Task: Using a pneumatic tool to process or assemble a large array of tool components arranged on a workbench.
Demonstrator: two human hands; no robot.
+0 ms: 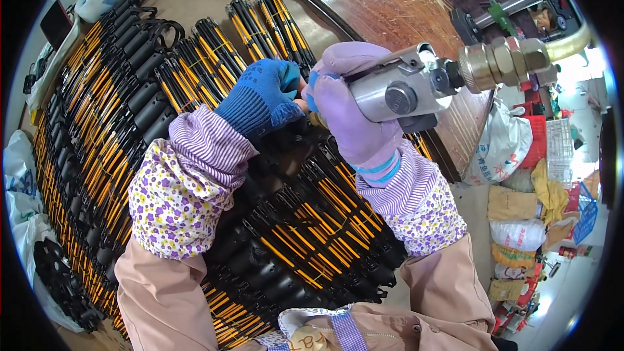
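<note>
My right hand (357,110), in a lavender glove, is wrapped round a silver air-powered hand tool (396,88). A brass-coloured hose coupling (500,65) joins its far right end. Close to the tool's other end, my left hand (263,94), in a blue knitted glove with bare fingertips, is closed in a pinch. What it holds is hidden by the fingers. Below and around both hands lie bundles of black and orange ribs (325,227), which look like folded umbrella frames. More tied bundles (208,52) stand just beyond the left hand.
Rows of similar frames with black handles (140,88) fill the left side. A brown wooden tabletop (396,0) curves across the back, with a metal clamp-like fixture (507,13) on it. Sacks (513,234) and a red crate (534,143) stand at right. A pale hose (572,42) trails from the tool.
</note>
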